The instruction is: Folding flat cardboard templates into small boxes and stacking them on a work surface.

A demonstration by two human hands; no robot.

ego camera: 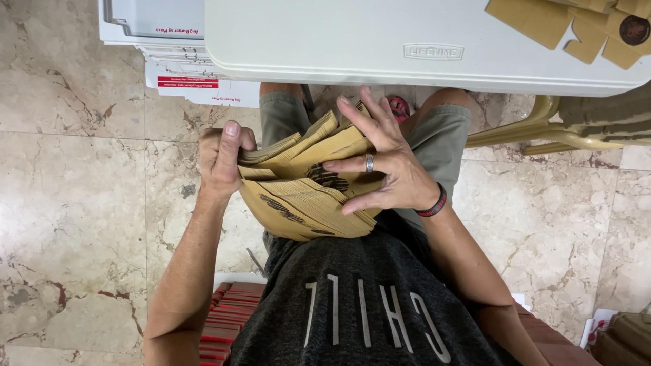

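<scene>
A thick stack of flat brown cardboard sleeves (305, 203) with dark printed marks rests on my lap, fanned open at the top. My left hand (224, 157) grips the stack's left edge, thumb on top. My right hand (380, 163), wearing a ring and a dark wristband, lies spread over the upper sheets with its fingers apart, pressing on them. I am seated, in grey shorts and a dark shirt.
A white folding table (380, 47) spans the top, with more brown cardboard pieces (583, 27) at its right end. White flat boxes (169, 41) are stacked at upper left. A red-edged stack (227, 318) sits below left. A tan chair frame (542, 125) stands right, over marble floor.
</scene>
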